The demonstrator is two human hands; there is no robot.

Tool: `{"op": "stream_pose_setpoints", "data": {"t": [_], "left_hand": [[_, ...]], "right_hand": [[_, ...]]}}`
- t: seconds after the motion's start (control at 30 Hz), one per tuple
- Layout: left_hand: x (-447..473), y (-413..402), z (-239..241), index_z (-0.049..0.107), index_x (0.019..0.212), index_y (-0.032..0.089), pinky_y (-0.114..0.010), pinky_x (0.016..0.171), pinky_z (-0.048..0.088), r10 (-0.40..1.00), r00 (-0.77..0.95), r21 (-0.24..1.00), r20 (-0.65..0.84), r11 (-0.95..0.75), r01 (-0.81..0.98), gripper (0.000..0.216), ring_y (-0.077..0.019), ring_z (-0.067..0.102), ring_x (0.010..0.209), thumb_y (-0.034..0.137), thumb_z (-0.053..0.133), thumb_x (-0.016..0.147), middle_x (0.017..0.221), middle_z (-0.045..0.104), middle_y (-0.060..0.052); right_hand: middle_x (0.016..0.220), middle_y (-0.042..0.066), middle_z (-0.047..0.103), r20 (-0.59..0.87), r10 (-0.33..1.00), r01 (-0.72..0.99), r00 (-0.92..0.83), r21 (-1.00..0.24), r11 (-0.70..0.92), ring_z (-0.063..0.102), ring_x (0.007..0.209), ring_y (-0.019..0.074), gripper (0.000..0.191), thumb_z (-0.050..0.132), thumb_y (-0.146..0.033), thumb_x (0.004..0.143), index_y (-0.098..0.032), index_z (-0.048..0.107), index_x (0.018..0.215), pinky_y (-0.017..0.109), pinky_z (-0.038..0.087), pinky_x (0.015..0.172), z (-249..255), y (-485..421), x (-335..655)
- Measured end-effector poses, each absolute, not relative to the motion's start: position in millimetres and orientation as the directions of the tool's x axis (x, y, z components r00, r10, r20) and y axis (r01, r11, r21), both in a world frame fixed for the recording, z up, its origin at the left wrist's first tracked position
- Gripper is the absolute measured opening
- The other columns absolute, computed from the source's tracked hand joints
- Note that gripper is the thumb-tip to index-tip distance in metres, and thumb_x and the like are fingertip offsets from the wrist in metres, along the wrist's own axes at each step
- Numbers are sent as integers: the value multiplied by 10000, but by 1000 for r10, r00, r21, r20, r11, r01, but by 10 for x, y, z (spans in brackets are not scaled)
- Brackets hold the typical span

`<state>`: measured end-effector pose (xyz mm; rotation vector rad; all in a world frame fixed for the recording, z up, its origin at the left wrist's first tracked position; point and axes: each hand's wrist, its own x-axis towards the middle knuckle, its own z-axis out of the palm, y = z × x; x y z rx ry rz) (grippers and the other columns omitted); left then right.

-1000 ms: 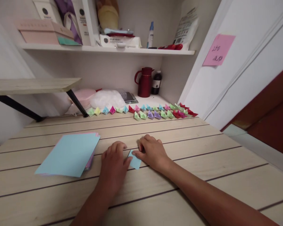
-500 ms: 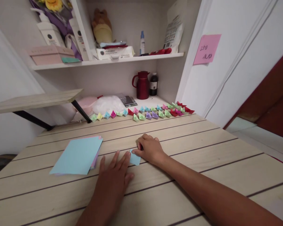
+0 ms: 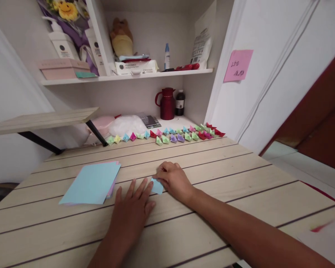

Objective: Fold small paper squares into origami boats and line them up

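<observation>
A small folded light-blue paper (image 3: 157, 186) lies on the wooden table (image 3: 212, 175). My right hand (image 3: 173, 179) has its fingers curled and pinches the paper's top edge. My left hand (image 3: 132, 208) lies flat on the table just left of the paper, fingers spread, fingertips touching its left side. A stack of square sheets (image 3: 92, 183), light blue on top with pink beneath, sits to the left of my hands.
Several small folded paper boats (image 3: 167, 134) in many colours line the table's far edge. Behind them stand a red jug (image 3: 166, 103), a dark bottle (image 3: 180, 102) and a white bag (image 3: 127, 124). A shelf (image 3: 128, 76) holds boxes and bottles. A pink note (image 3: 238, 65) sticks on the right wall.
My left hand went from curled beside the paper to flat with fingers spread and slid slightly back. The right hand stayed on the paper. The camera tilted up slightly.
</observation>
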<state>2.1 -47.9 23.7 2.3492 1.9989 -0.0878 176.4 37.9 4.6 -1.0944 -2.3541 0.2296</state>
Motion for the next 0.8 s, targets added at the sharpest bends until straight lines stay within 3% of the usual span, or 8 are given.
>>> {"op": "stream_pose_setpoints", "data": {"t": [0.07, 0.2, 0.33, 0.5, 0.8], "left_hand": [[21, -477, 237, 312, 1457, 360, -670, 1109, 143, 984, 162, 4, -78, -162, 987, 521, -315, 184, 1449, 404, 368, 942, 1548, 227, 72], [38, -485, 260, 331, 1453, 348, -674, 1110, 129, 984, 159, -11, -84, -161, 987, 520, -317, 185, 1448, 382, 378, 936, 1545, 235, 70], [48, -497, 274, 337, 1451, 343, -676, 1107, 136, 985, 155, -4, -81, -156, 988, 519, -321, 192, 1446, 385, 383, 936, 1545, 243, 63], [25, -503, 222, 326, 1453, 348, -672, 1098, 166, 985, 166, 16, -51, -165, 986, 509, -322, 208, 1442, 374, 358, 946, 1545, 241, 75], [14, -521, 202, 335, 1427, 434, -657, 1101, 170, 988, 153, 60, -28, -151, 987, 489, -311, 201, 1446, 351, 370, 946, 1548, 252, 90]], "right_hand": [[1061, 42, 603, 353, 725, 687, -592, -249, 683, 508, 1001, 217, 195, 568, -216, 904, -302, 692, 1027, 359, 316, 813, 47, 353, 1753], [1242, 90, 556, 271, 690, 702, -671, -66, 709, 468, 1081, 272, 397, 533, -204, 901, -301, 557, 1284, 402, 344, 828, 75, 292, 1785], [1376, 101, 479, 215, 661, 681, -719, 30, 732, 449, 1126, 289, 457, 441, -194, 937, -279, 459, 1385, 437, 367, 862, 118, 228, 1882], [1437, 86, 437, 193, 656, 674, -730, 43, 738, 463, 1138, 279, 457, 381, -185, 964, -274, 426, 1409, 441, 398, 880, 129, 153, 2005], [1256, 84, 607, 353, 671, 687, -652, -99, 720, 533, 1120, 241, 336, 440, -199, 962, -250, 596, 1255, 411, 444, 925, -61, 37, 2105]]}}
